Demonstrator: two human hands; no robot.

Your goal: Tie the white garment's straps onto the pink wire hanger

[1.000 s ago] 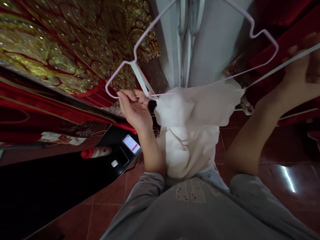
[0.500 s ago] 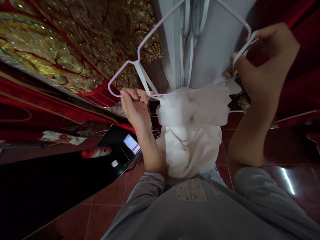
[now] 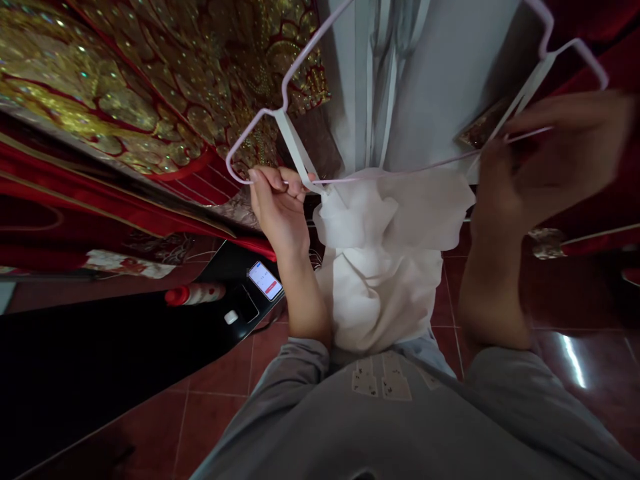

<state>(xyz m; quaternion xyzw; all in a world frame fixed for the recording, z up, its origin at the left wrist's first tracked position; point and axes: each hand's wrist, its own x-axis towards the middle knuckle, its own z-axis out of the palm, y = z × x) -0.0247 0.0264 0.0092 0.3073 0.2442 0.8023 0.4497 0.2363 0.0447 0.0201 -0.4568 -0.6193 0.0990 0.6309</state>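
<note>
A pale pink hanger [image 3: 285,93] spans the top of the view, holding a white garment [image 3: 357,273] with ruffled tiers. My left hand [image 3: 280,217] is closed on the hanger's lower left corner, thumb and fingers pinching the bar. The garment's left strap [image 3: 296,148] hangs in the left notch beside those fingers. On the far side, the right strap [image 3: 527,90] loops over the hanger's right notch. My right hand [image 3: 565,157] is at the hanger's right end, near this strap and the lower bar. Motion smears its fingers, so its grip is unclear.
Gold-sequined red garments [image 3: 165,87] hang at the left. A black table [image 3: 125,360] below bears a lit phone [image 3: 265,281], a dark phone [image 3: 245,303], a white case [image 3: 231,317] and a red-capped bottle [image 3: 195,294]. Red cloth hangs at the right, above a tiled floor [image 3: 225,363].
My right hand has moved outward to the right, and the right strap now sits over the hanger's right notch. The hanger's right end has shifted right. My left hand keeps its hold.
</note>
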